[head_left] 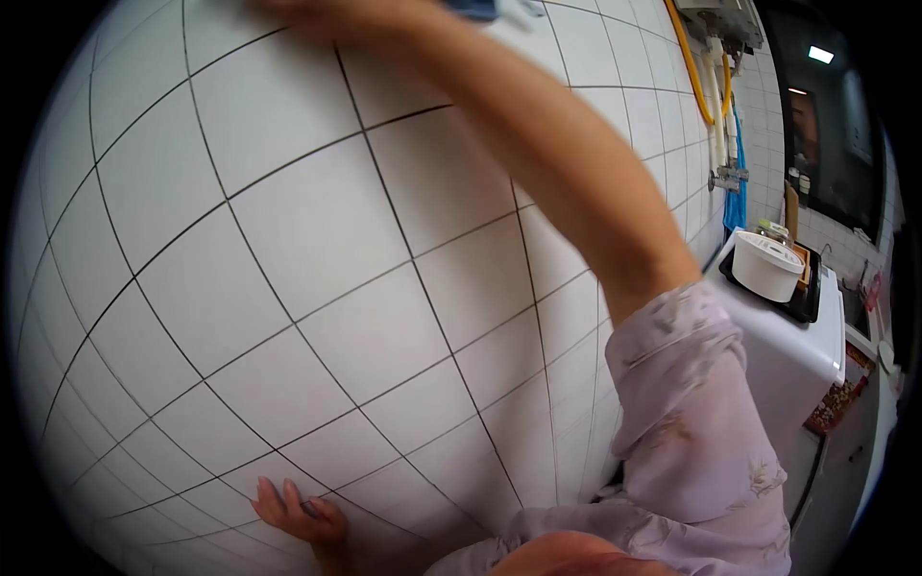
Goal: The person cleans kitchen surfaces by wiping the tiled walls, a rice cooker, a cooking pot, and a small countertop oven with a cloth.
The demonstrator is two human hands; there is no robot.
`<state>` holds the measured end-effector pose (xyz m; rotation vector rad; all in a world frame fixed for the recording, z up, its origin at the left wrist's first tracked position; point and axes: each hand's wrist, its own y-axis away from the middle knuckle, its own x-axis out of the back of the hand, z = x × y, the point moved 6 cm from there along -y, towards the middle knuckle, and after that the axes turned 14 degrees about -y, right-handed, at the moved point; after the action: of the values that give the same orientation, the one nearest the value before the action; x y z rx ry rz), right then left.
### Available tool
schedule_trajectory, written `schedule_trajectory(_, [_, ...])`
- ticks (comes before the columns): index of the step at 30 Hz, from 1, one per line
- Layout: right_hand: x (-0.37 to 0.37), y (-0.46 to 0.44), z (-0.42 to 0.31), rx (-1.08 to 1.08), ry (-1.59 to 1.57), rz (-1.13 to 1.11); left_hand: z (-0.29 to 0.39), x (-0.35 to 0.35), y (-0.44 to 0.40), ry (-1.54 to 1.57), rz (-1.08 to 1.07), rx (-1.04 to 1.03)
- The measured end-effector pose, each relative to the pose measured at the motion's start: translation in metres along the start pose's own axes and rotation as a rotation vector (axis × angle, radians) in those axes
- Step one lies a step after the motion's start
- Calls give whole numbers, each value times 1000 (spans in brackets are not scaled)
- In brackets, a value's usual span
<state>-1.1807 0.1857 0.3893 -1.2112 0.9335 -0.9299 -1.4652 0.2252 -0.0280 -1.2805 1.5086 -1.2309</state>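
White wall tiles (pixel 327 240) with dark grout lines fill most of the head view. My right arm reaches up across the wall, its sleeve pushed up to the elbow. At the top edge my right hand (pixel 336 17) is smeared by motion and partly cut off, so its fingers and anything under them cannot be made out. Low on the left, my left hand (pixel 300 514) rests against the tiles with its fingers apart, holding nothing. A small blue thing (pixel 471 8) shows at the top edge beside my right forearm; its kind is unclear.
To the right, a white appliance (pixel 783 350) carries a black tray (pixel 805 305) and a white round tub (pixel 765 269). Above it are a yellow hose (pixel 688 60), pipes with valves (pixel 728 178) and a hanging blue cloth (pixel 736 209). A dark window (pixel 834 115) lies beyond.
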Motion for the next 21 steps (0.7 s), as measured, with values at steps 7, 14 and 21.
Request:
schedule_trajectory(7, [-3, 152, -60, 509, -288, -218, -1, -2, 1, 14, 22, -22])
schedule_trajectory(14, [60, 53, 73, -1, 72, -291, -4, -3, 3, 37, 28, -16])
schedule_trajectory(21, [66, 69, 108, 27, 226, 123, -5, -5, 4, 34, 25, -2])
